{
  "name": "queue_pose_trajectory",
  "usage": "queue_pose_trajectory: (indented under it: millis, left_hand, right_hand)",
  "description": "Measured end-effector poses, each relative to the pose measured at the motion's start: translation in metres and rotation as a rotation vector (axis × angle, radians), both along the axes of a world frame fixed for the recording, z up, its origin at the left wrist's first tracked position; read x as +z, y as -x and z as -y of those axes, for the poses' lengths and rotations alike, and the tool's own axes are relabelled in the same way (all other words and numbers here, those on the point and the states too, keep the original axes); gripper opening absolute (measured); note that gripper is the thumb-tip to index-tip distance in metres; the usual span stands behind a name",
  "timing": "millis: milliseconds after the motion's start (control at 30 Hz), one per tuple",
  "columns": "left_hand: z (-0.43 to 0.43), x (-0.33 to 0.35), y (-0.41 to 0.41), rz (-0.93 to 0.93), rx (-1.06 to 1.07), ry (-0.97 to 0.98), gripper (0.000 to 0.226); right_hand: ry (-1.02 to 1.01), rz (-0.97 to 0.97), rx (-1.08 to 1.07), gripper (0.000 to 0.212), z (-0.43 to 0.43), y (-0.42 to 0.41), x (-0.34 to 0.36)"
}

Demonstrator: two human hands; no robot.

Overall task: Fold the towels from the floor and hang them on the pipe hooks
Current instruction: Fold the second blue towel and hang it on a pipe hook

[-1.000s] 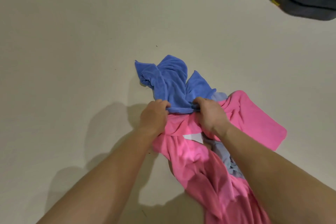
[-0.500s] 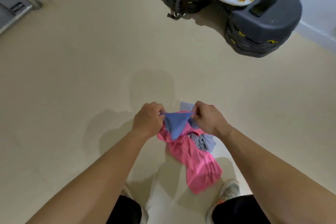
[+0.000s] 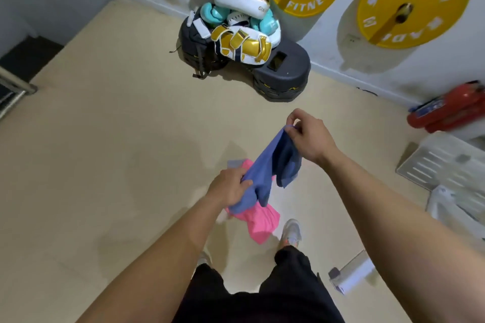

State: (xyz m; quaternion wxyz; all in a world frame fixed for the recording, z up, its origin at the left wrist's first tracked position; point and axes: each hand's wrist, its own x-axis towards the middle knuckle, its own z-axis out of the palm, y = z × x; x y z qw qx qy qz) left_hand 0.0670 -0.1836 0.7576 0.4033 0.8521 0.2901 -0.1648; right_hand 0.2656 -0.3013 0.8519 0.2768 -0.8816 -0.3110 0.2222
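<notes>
Blue towel (image 3: 265,176): soft matte cloth, limp, creased, held clear of the floor (image 3: 105,165) between both hands. Right hand (image 3: 308,136) pinches one thin edge corner between thumb and forefinger, other fingers curled. Left hand (image 3: 229,187) grips a bunched wad of the same towel, fingers wrapped round it.

Long axis runs on a diagonal, from the left hand low and near the body up to the right hand farther out. It is taut-ish along the top edge. A darker loose flap hangs below the right hand, and a tail droops under the left.

Pink towel (image 3: 258,223): ribbed-looking, crumpled, flat on the floor below the blue one, partly hidden by it and the left hand. A pale grey scrap of cloth (image 3: 235,164) shows at its far edge (can't tell if it's a separate towel). It sits just ahead of the person's shoe (image 3: 291,231) and black shorts (image 3: 262,296).

Surroundings:
- Floor is smooth beige.
- Round yellow weight plates (image 3: 414,2) sit on pegs on the white wall.
- Below them is a black plastic step platform (image 3: 286,71), with glossy white-gold and teal pads (image 3: 241,42) piled on and beside it.
- A red fire extinguisher (image 3: 451,110) lies at the right wall.
- A white slatted rack (image 3: 441,162) is near it.

All are well apart from the towels. Nothing sits between the hands and the cloth.
</notes>
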Motion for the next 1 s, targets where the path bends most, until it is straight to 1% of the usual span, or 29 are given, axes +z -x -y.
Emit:
queue_pose_trajectory:
  millis: [67,133,233,333,433,467,533,567,600,633,700,767,867,1000]
  left_hand:
    - [0.002,0.011,0.002,0.04,0.021,0.016,0.017]
    - [-0.003,0.026,-0.002,0.141,0.056,0.003,0.016]
    - [-0.012,0.061,-0.023,0.301,0.043,-0.087,0.019]
    - [-0.004,0.097,-0.052,0.394,-0.064,-0.206,0.028]
    - [0.01,0.123,-0.072,0.435,-0.207,-0.349,0.018]
    - [0.013,0.128,-0.075,0.45,-0.233,-0.373,0.015]
    - [0.016,0.136,-0.079,0.463,-0.257,-0.39,0.014]
    - [0.015,0.136,-0.078,0.463,-0.26,-0.403,0.015]
    - [0.013,0.136,-0.078,0.466,-0.259,-0.416,0.016]
    - [0.01,0.135,-0.076,0.473,-0.255,-0.419,0.017]
    - [0.001,0.132,-0.071,0.486,-0.24,-0.396,0.018]
    - [-0.006,0.131,-0.066,0.498,-0.206,-0.376,0.018]
    - [-0.016,0.127,-0.059,0.468,-0.113,-0.369,0.012]
    - [-0.03,0.113,-0.049,0.351,-0.045,-0.317,0.006]
  right_hand:
    - [0.011,0.078,-0.134,0.008,0.025,-0.001,0.015]
    - [0.049,0.144,-0.248,0.007,0.049,-0.001,0.023]
    - [0.066,0.182,-0.34,0.005,0.075,0.001,0.029]
    - [0.018,0.114,-0.299,0.008,0.076,0.013,0.033]
    - [-0.102,0.001,-0.212,0.01,0.064,0.027,0.037]
    - [-0.123,0.005,-0.176,0.017,0.06,0.03,0.039]
    - [-0.151,0.004,-0.111,0.044,0.052,0.031,0.043]
    - [-0.164,-0.017,-0.084,0.052,0.048,0.031,0.044]
    - [-0.168,-0.037,-0.054,0.052,0.046,0.029,0.046]
    - [-0.158,-0.042,-0.012,0.043,0.043,0.027,0.046]
    - [-0.101,-0.007,0.06,0.019,0.039,0.022,0.045]
    - [-0.072,0.004,0.082,0.008,0.034,0.02,0.048]
    - [-0.068,0.023,0.1,0.006,0.027,0.013,0.055]
    - [-0.117,0.042,0.093,0.009,0.024,-0.004,0.074]
